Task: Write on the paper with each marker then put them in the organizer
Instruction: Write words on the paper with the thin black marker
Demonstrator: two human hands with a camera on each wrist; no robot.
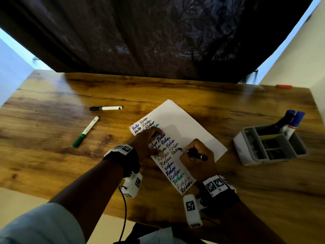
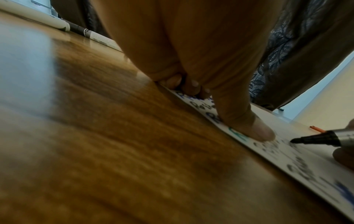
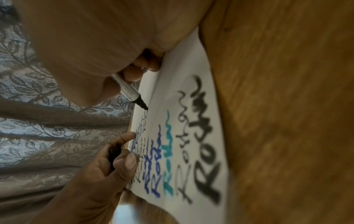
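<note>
A black marker (image 1: 194, 154) is being pinched in the curled fingers of the right hand (image 1: 198, 161), with its tip being brought to the paper (image 1: 184, 124) at the end of a line of black writing; from the left wrist view the tip appears to be just at the sheet, though contact cannot be confirmed. The paper is being pinned flat on the bench (image 1: 52, 106) by the left hand (image 1: 146, 143), whose thumb (image 2: 254, 128) is being pressed onto the sheet. In the right wrist view a small dark object, probably the marker's cap (image 3: 113, 153), is being held between that hand's curled fingers.

The paper is lying at an angle in the middle of the bench and is being filled with rows of words in blue, black and green.

As for progress, two blue-capped markers (image 1: 292, 120) are being kept upright in the far corner of the grey organizer (image 1: 246, 147), which is standing to the right of the paper, so that part is judged done. The black marker is judged to be mid-use and not yet stored. Two more are being left on the bench to the left, well apart from the organizer: a green marker (image 1: 86, 132) and a black-capped white marker (image 1: 106, 108). Writing with those two, if not already done, and storing all three are judged to remain. A small orange object (image 1: 284, 86) is lying at the far right edge of the bench.
</note>
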